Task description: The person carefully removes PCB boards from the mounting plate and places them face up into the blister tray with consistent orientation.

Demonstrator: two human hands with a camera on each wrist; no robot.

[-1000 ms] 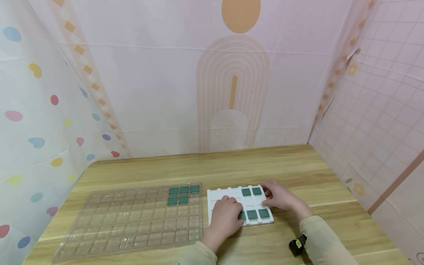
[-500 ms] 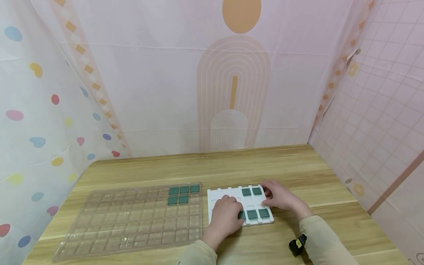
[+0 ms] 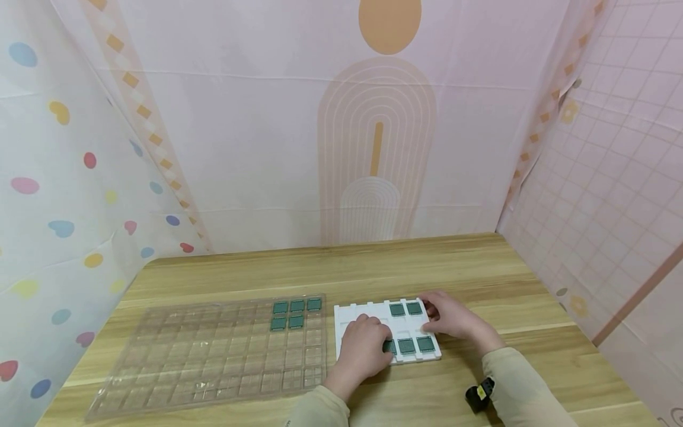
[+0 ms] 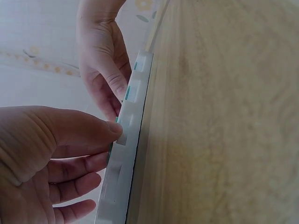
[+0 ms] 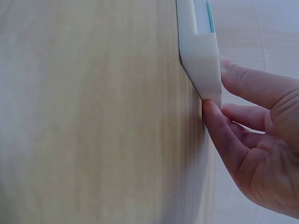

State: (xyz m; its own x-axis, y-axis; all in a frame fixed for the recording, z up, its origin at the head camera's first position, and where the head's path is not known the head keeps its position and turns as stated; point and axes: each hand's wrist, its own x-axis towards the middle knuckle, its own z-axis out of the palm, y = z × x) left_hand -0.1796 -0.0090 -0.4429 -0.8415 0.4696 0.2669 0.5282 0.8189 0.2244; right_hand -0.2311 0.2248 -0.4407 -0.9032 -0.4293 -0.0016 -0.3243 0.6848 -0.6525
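Observation:
A white slotted tray (image 3: 396, 324) lies flat on the table, with several small green circuit boards (image 3: 425, 344) in its pockets. Over its left half is my left hand (image 3: 364, 351), covering some pockets. Its thumb and finger pinch one board (image 3: 389, 346) at the front row; in the left wrist view the thumb (image 4: 105, 130) sits at a notch in the tray's side. My right hand (image 3: 450, 317) grips the tray's right end. Seen from the right wrist, a fingertip (image 5: 211, 108) is at the tray's lower corner and the thumb is along its upper edge.
A large clear plastic tray (image 3: 213, 350) with a grid of pockets lies left of the white one. Several green boards (image 3: 296, 306) fill pockets at its back right corner. A black device (image 3: 478, 396) hangs at my right sleeve. Patterned cloth (image 3: 256, 148) stands behind the wooden table.

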